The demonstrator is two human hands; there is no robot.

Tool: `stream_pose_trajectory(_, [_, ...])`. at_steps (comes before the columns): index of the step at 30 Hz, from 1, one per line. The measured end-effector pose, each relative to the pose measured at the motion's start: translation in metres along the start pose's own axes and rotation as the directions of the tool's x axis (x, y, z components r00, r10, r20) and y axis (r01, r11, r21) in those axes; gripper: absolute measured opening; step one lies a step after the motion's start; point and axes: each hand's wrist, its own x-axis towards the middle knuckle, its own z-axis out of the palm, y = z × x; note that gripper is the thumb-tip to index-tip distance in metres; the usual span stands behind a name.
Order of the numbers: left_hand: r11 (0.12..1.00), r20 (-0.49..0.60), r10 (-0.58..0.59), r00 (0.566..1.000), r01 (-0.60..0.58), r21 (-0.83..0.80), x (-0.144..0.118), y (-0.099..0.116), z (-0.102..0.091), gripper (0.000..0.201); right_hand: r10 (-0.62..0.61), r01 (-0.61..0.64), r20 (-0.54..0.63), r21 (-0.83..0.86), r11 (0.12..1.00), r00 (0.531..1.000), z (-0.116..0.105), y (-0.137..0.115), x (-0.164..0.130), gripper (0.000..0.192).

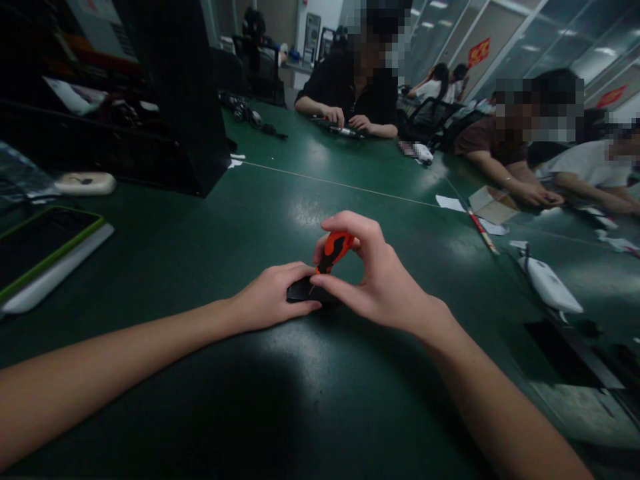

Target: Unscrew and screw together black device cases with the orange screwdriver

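My right hand point(373, 280) grips an orange-and-black screwdriver handle point(334, 249), held nearly upright with its tip down on a small flat black device point(301, 290). My left hand point(270, 297) rests on the green table point(280, 200) and holds that black device from the left, fingers curled around its edge. The screwdriver's shaft and tip are hidden between my fingers. Both hands touch each other over the device.
A tablet in a green-edged case point(43, 250) lies at the left, a white mouse-like object point(85, 183) and a tall black box point(180, 93) behind it. A white device point(549, 285) and papers point(487, 207) lie at the right. Other people work at the far side.
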Motion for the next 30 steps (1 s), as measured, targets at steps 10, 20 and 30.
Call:
stream_pose_trajectory(10, [0.999,0.013,-0.031,0.999,0.031,-0.030,0.0000,0.0018,-0.0016,0.033,-0.002,0.001,0.042,0.015,1.000,0.999,-0.0010,-0.0069,0.0003,0.060])
stream_pose_trajectory(20, [1.000,-0.007,-0.018,1.000,0.018,0.007,-0.0001,0.0013,0.0001,0.032,0.004,-0.004,0.073,0.008,1.000,0.997,-0.0044,-0.0074,0.0011,0.054])
stream_pose_trajectory(30, [1.000,-0.005,-0.026,1.000,0.026,-0.002,-0.0006,0.0007,-0.0006,0.032,0.031,-0.035,0.100,0.032,0.999,0.994,-0.0032,-0.0116,0.0018,0.054])
